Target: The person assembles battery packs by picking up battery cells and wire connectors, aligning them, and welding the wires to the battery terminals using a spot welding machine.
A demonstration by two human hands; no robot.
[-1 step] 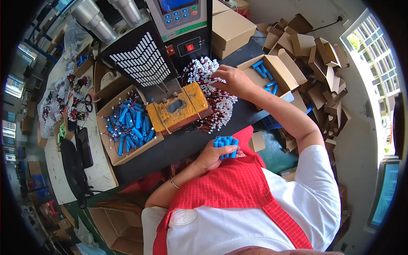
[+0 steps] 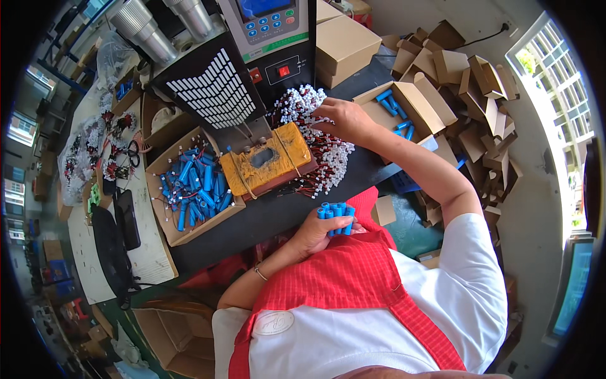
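My left hand [image 2: 310,232] is closed around a bundle of several blue cylindrical battery cells [image 2: 336,218], held upright in front of the red apron. My right hand [image 2: 348,120] reaches into a heap of wire leads with white connectors [image 2: 328,167]. Its fingers are bent and pressed together among the leads; their tips are partly hidden, so what they pinch is unclear. Left of the heap sits a yellow-topped block [image 2: 268,161] with a dark worn patch, below the spot-welding machine [image 2: 211,88]. A cardboard tray [image 2: 178,239] beside it holds many blue cells with leads attached.
At the right, an open cardboard box [image 2: 421,104] contains more blue cells. Closed cartons [image 2: 347,47] stand behind it, and a pile of empty boxes [image 2: 480,114] lies farther right. A phone [image 2: 128,218] and a black pouch [image 2: 110,252] rest on the left board.
My right hand has shifted very slightly down, its fingers a little deeper among the leads. My left hand keeps its hold on the cells. The view has moved slightly.
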